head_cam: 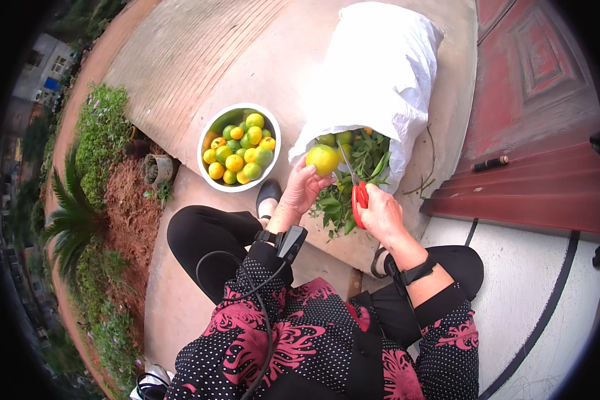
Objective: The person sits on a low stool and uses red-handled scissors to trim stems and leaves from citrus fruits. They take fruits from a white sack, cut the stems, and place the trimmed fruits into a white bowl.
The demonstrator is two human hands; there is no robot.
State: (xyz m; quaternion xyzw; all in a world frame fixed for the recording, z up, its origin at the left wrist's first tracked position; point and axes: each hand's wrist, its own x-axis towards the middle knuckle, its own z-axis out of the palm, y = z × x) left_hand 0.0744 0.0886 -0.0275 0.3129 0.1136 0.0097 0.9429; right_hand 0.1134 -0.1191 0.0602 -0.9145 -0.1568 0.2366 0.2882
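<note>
My left hand [301, 187] holds a yellow-green citrus fruit [322, 159] up at the mouth of a white woven sack [380, 65]. In my right hand [381, 212] is a pair of scissors with red handles [360, 202]; their metal blades point up and left, just right of the fruit. The sack lies on its side with its mouth towards me. Green leafy cuttings [370, 157] and more citrus fruit show inside it, and some leaves spill onto the concrete. To the left stands a metal basin [203, 172] filled with several green, yellow and orange citrus fruits [234, 162].
A red panelled door [535, 95] borders the right side, with a dark cylindrical handle [489, 163] on it. Thin twigs [422, 186] lie beside the sack. At the left are a plant pot [158, 169], a reddish soil bed [127, 200] and a small palm [77, 210].
</note>
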